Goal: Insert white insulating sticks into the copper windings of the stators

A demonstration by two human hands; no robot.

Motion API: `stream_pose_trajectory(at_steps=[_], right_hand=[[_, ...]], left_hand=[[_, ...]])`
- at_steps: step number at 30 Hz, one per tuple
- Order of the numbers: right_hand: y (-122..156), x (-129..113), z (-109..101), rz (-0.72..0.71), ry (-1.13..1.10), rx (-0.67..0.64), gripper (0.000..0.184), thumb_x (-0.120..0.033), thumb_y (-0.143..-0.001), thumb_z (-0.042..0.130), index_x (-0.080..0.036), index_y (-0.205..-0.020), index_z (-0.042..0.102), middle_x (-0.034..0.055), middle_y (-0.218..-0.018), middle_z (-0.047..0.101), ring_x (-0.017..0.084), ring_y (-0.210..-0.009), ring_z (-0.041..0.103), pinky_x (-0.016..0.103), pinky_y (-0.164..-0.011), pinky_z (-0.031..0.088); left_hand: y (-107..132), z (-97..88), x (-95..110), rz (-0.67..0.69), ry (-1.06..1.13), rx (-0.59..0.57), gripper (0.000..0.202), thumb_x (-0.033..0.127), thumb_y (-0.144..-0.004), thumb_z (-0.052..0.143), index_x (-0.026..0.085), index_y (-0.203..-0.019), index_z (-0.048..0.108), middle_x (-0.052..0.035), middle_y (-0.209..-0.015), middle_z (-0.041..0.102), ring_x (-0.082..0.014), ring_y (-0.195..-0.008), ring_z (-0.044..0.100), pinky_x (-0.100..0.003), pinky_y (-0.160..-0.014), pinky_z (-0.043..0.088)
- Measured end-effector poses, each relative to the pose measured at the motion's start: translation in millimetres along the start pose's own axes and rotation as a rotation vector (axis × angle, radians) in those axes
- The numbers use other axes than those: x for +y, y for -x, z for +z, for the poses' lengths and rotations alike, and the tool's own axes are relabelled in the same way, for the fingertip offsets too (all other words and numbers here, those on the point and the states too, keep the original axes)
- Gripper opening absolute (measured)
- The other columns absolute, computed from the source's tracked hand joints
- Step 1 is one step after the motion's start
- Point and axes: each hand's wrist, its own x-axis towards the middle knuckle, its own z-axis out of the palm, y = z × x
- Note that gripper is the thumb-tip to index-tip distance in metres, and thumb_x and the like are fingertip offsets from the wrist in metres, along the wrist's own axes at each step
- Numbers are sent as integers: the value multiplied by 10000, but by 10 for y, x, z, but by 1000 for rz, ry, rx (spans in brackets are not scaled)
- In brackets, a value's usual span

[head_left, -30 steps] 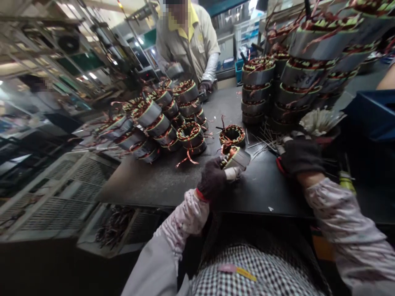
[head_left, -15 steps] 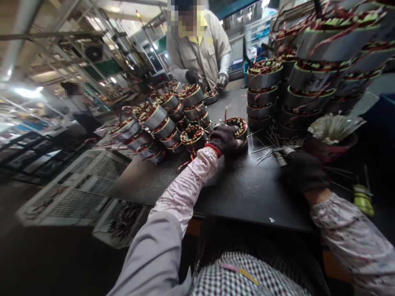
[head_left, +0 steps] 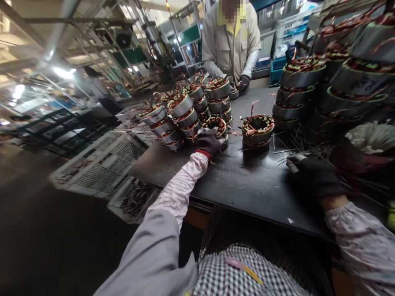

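Observation:
My left hand [head_left: 210, 142], in a dark glove, reaches forward and grips a wound stator [head_left: 217, 124] at the front of a leaning pile of stators [head_left: 182, 109] on the black worktable [head_left: 243, 181]. A short stack of two stators [head_left: 257, 130] stands just to the right of it, untouched. My right hand [head_left: 313, 176], also gloved, rests closed on the table near a scatter of thin metal pins [head_left: 285, 146]; a taped fingertip shows, and what it holds is hidden.
Tall stator stacks [head_left: 333, 86] fill the right side. A co-worker in a beige shirt [head_left: 231, 41] handles stators at the table's far end. White crates [head_left: 95, 164] sit on the floor at left. A bowl of pale strips [head_left: 370, 137] stands at right.
My left hand set a stator onto the short stack, then moved left to a stator at the front of the pile. My view turned left. My right hand stayed in place.

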Motion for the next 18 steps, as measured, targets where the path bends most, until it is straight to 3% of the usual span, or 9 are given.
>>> stream_pose_trajectory(at_steps=[4,6,9,12,15,18], right_hand=[[-5,-57,8,-56,-35,119,434,-414,-1119,503,-194,-1260,849,217,-1288,870,370,-1120,848,485,-969,657],[35,-163,-18,-104,-88,168,420,-457,-1086,603,-204,-1306,856,213,-1260,877,366,-1080,852,474,-937,665],[225,-426,-71,-251,-154,92,500,-495,-995,755,-246,-1418,850,183,-1177,896,378,-1021,851,487,-894,672],[519,-666,-105,-369,-332,-56,403,-492,-976,764,-329,-1319,897,145,-1132,905,367,-1042,851,496,-907,678],[718,-722,-118,-142,-608,85,316,-572,-962,759,-326,-1108,896,110,-981,879,315,-888,824,479,-838,681],[717,-631,-143,131,-717,272,418,-638,-1085,588,-284,-1121,807,75,-906,832,256,-752,764,452,-757,672]], left_hand=[[692,-14,31,79,-141,13,547,530,-914,937,147,-1295,851,-228,-1309,848,-471,-1332,754,-654,-1281,482],[1057,-50,79,218,-100,-41,627,558,-891,956,193,-1389,844,-178,-1291,868,-433,-1290,778,-613,-1254,508],[1450,-77,276,450,10,-241,679,571,-856,966,262,-1447,837,-107,-1187,897,-364,-1163,819,-547,-1170,558],[1599,-59,538,551,74,-442,515,492,-883,934,246,-1332,874,-104,-1111,901,-355,-1138,830,-568,-1194,547],[1581,-40,653,481,281,-479,469,398,-964,839,229,-1401,828,-102,-1206,902,-324,-1160,835,-541,-1189,587],[1530,-21,554,507,475,-433,420,267,-1055,644,212,-1443,796,-112,-1350,881,-297,-1267,821,-508,-1198,621]])
